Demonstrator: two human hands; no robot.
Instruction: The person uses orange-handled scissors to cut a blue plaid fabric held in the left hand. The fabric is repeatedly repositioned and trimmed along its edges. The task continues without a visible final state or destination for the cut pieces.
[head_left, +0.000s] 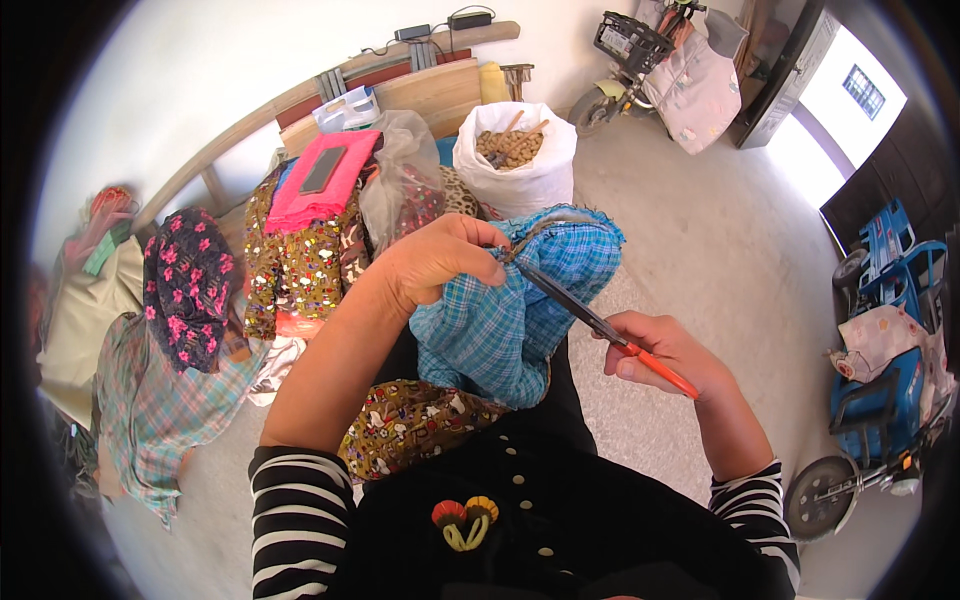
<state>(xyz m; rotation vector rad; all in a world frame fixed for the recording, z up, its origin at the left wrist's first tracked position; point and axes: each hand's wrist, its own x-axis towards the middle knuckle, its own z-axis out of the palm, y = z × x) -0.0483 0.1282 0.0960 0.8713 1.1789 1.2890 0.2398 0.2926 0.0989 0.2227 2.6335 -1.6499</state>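
My left hand (439, 259) pinches the frayed seam edge of a blue checked fabric piece (480, 330), which looks like a garment or cover. The fabric hangs over my lap, with a greyish inner edge showing along its top. In my right hand (667, 352) is a pair of scissors (566, 294), seen nearly edge-on, with long dark blades and an orange-red handle. The blade tips point at the seam beside my left fingertips. Whether the blades are apart is too hard to see. A brown cartoon-print cloth (427, 424) lies under the blue fabric on my lap.
Ahead stands a white woven sack (517, 184) of what look like peanuts. Left of it are a clear plastic bag (401, 172) and a pink towel (322, 180) bearing a smartphone (324, 169). Farther off are an electric scooter (637, 82) and a blue tricycle (885, 382).
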